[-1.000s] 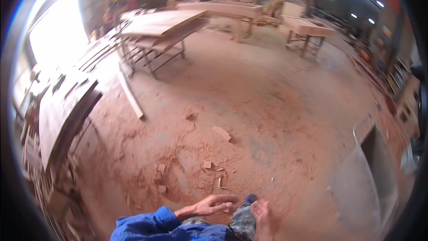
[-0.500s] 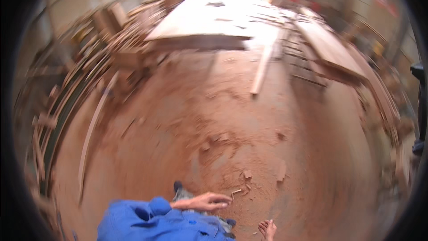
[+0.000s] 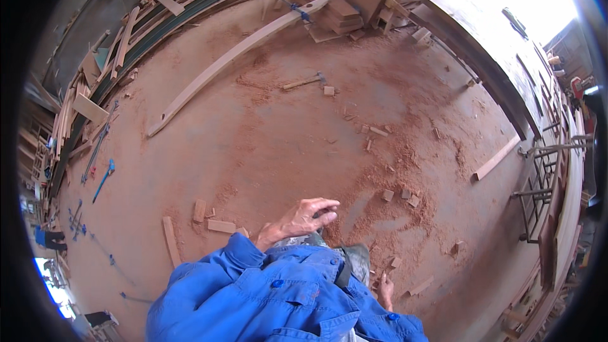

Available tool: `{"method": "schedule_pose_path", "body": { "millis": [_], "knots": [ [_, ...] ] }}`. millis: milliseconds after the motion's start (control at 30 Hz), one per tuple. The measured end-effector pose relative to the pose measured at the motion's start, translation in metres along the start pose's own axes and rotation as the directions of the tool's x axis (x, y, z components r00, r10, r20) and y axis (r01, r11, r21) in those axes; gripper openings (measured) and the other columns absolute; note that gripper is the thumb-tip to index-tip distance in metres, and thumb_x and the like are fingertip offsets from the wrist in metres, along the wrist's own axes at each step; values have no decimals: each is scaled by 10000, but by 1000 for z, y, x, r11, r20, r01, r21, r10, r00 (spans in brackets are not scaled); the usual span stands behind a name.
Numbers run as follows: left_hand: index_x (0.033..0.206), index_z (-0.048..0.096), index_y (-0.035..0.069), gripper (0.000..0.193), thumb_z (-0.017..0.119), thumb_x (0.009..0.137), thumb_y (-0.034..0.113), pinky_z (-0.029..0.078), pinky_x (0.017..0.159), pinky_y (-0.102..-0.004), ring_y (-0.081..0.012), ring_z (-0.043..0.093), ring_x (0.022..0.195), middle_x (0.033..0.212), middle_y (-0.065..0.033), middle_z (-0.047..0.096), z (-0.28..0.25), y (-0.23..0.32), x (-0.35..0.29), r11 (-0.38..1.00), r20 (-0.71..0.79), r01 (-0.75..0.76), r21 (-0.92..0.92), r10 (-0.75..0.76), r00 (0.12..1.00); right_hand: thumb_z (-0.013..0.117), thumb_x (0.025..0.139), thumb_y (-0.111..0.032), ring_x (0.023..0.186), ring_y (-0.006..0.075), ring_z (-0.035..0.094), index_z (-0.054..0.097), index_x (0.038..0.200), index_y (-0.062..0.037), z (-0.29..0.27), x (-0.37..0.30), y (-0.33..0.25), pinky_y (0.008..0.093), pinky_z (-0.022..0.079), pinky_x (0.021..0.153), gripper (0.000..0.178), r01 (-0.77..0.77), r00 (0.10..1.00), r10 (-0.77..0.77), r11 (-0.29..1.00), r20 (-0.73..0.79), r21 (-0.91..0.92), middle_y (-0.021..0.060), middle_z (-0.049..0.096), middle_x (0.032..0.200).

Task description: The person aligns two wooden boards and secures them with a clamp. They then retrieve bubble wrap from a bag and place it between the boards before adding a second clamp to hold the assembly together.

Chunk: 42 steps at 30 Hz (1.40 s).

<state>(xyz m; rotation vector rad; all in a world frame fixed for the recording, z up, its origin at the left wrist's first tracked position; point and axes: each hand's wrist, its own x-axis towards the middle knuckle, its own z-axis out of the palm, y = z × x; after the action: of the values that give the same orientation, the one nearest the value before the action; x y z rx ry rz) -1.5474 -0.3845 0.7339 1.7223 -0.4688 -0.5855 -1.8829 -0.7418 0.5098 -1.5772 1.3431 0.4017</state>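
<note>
My left hand point(image 3: 303, 220) hangs in front of my waist, its fingers loosely bent and the thumb apart from them; I see nothing held in it. Low at my right side is my right hand point(image 3: 386, 291), partly hidden by the blue jacket point(image 3: 272, 297). Its visible fingers hang loose and apart, holding nothing I can see. Neither hand touches a work piece. Nearest to the left hand on the floor are small wood offcuts point(image 3: 221, 226). Beside the right hand lie wood shavings point(image 3: 415, 231) and little blocks point(image 3: 387, 196).
A long curved timber point(image 3: 234, 57) lies ahead, a clamp across its far end. Nearby are a hammer point(image 3: 303, 82) and blue-handled clamps point(image 3: 104, 180). A large board-topped table point(image 3: 472, 12) stands at the far right, with a metal rack point(image 3: 535, 196) nearer. Stacked timber lines the left wall.
My view has swung left and downward, bringing the curved timber, hammer and clamps into clearer sight. Both hands stay near my body, loosely bent. Nothing is picked up or let go.
</note>
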Motion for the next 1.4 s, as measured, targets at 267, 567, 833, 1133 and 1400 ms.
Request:
{"method": "schedule_pose_path", "body": {
  "millis": [267,567,833,1133,1400],
  "knots": [
    [1235,608,8,413,596,965,320,516,916,-381,-303,647,1086,1188,-186,652,-164,-53,63,948,-280,264,180,-208,937,455,1000,-481,703,224,686,642,999,44,98,98,-209,335,550,590,558,168,971,-112,947,209,-275,137,690,799],
    [1214,617,26,349,605,957,261,555,783,-367,-263,680,964,1045,-160,684,-356,-317,108,694,-544,712,-104,-639,544,451,998,-474,631,208,666,681,871,20,329,212,-491,355,523,614,560,317,935,-237,894,265,-316,135,672,683],
    [1098,600,36,316,506,988,317,507,671,-329,-213,681,849,1018,-104,651,-500,-344,134,293,-271,680,-673,-952,142,464,1004,-498,754,187,684,649,1035,27,493,208,-807,306,542,643,558,437,853,-338,879,398,-190,114,691,856],
    [945,639,11,291,526,967,278,511,621,-347,-199,658,734,911,-91,646,-776,-458,287,397,-317,747,-533,-912,258,466,1003,-502,721,155,659,650,1039,18,672,277,-983,284,517,618,553,286,953,-259,940,157,-185,86,685,844],
    [1184,613,27,404,508,1011,377,531,730,-292,-132,641,805,953,-58,671,-1146,-543,543,634,-414,552,-542,-773,481,478,996,-506,675,162,654,661,1004,-1,843,249,-1029,296,510,617,537,-19,995,54,917,78,-399,58,679,823]
  ]
}}
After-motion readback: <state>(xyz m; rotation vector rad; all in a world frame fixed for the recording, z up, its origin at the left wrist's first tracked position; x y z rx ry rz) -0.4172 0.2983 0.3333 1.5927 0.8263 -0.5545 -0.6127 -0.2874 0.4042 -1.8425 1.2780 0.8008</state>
